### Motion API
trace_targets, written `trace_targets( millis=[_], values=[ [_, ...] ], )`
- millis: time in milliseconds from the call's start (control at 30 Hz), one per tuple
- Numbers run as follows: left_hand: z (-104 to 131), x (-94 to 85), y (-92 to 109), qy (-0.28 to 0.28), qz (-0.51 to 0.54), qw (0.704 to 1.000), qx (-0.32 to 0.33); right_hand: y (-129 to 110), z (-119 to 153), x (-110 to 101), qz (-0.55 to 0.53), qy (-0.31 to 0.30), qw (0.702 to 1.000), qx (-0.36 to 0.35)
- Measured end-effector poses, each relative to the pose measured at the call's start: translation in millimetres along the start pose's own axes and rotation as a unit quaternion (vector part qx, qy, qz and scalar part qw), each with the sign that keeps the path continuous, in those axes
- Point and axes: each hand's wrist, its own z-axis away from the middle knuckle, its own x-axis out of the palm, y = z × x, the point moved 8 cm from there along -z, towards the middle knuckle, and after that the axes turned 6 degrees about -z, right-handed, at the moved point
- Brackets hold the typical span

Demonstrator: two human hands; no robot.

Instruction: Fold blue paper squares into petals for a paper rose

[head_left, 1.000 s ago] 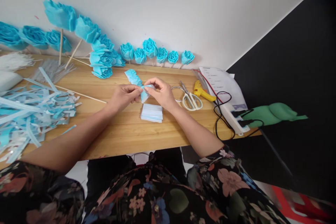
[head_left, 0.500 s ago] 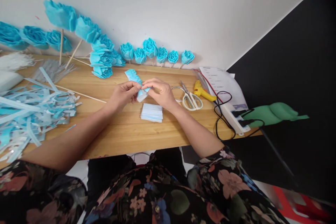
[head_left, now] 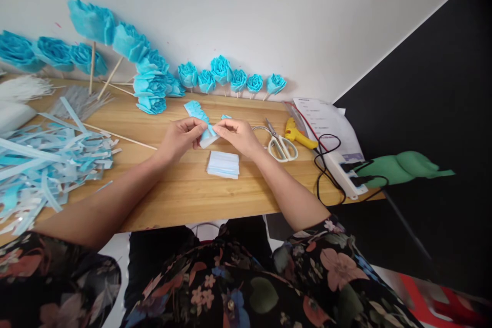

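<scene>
Between my hands is a blue and white strip of thin fabric-like material [head_left: 209, 137], its upper blue edge gathered into ruffles. My left hand [head_left: 183, 136] pinches it from the left, thumb and fingers pressed together. My right hand [head_left: 237, 136] pinches it from the right, and a bit of blue shows above those fingers. Just below my hands lies a stack of folded white and pale blue pieces [head_left: 223, 165] on the wooden table [head_left: 172, 189]. To the right of my right hand rest scissors [head_left: 282, 146] with white handles, blades pointing away from me.
Blue fabric roses [head_left: 221, 70] on sticks line the wall. Cut strips [head_left: 49, 159] heap at left, beside a thin stick [head_left: 123, 138]. At right are a yellow glue gun [head_left: 300, 134], a power strip [head_left: 348, 179] with black cords, printed papers [head_left: 326, 123] and a green object [head_left: 407, 169].
My right fingers have shifted slightly on the strip, from lying over its top to pinching it with the thumb forward. The view has moved slightly; the left hand keeps its hold.
</scene>
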Motion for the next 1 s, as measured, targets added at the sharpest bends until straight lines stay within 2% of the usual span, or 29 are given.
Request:
trace_targets(
  millis=[333,1000],
  values=[
    [1.8,3.1,6.4,-0.028,-0.012,0.999,0.019,2.4,-1.5,-6.4,-0.002,0.035,0.999,-0.006],
    [-0.4,2.1,1.0,-0.033,-0.046,0.998,0.011,0.6,0.1,-6.6,0.017,0.042,0.999,0.002]
  ],
)
